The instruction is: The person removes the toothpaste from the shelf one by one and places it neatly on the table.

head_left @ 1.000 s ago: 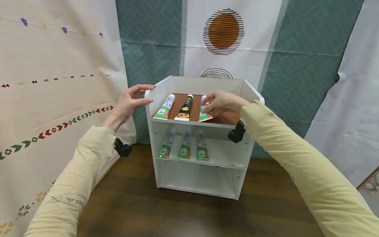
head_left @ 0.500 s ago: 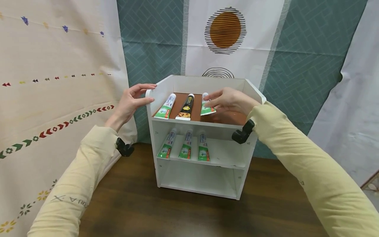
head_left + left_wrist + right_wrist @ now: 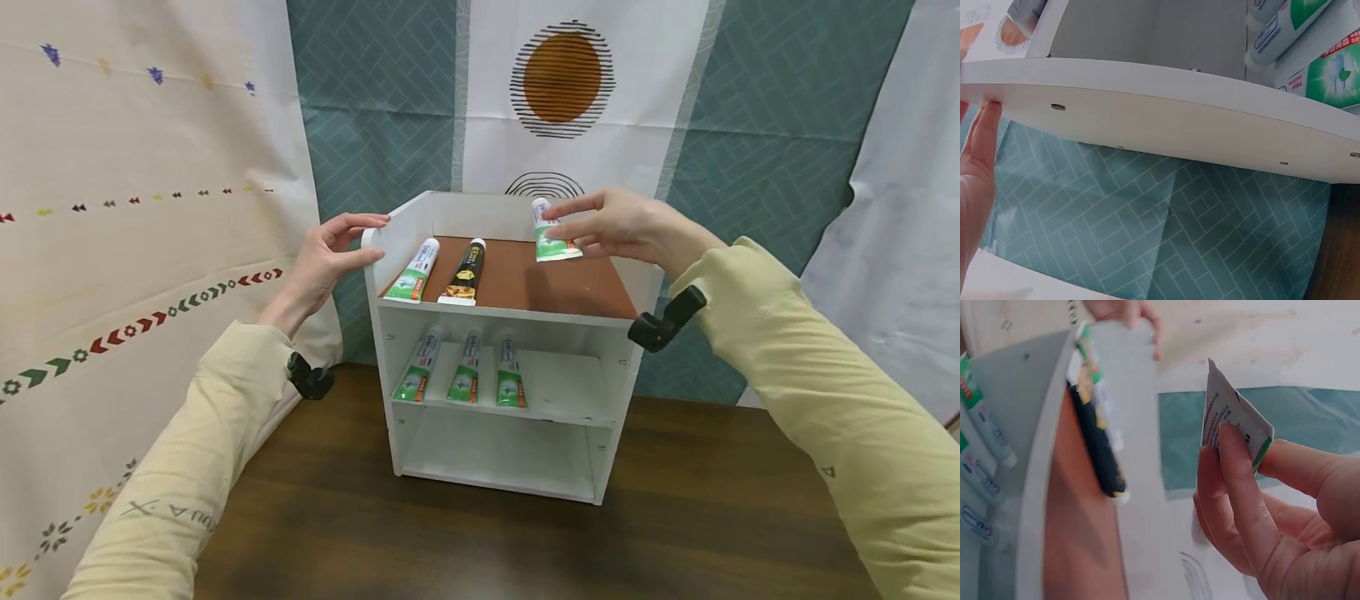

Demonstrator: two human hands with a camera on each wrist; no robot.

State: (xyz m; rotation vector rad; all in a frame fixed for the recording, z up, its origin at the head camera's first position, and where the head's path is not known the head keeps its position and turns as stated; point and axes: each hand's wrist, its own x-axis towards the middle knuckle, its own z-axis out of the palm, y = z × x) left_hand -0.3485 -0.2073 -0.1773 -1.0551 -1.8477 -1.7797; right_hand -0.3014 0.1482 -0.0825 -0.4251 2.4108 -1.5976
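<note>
Head view shows our right hand has lifted the green-and-white toothpaste tube, pinched in its fingers, clear above the white shelf unit's brown top; our left hand, fingers relaxed, steadies the unit's side wall.

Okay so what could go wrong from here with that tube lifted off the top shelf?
The right hand only pinches the green-and-white toothpaste tube near its crimped end, above the brown top shelf; it might slip and drop. Swinging it leftward could knock the black tube or the tube beside it. The left hand just rests on the white cabinet's side panel, so a bump may shift the cabinet.
</note>
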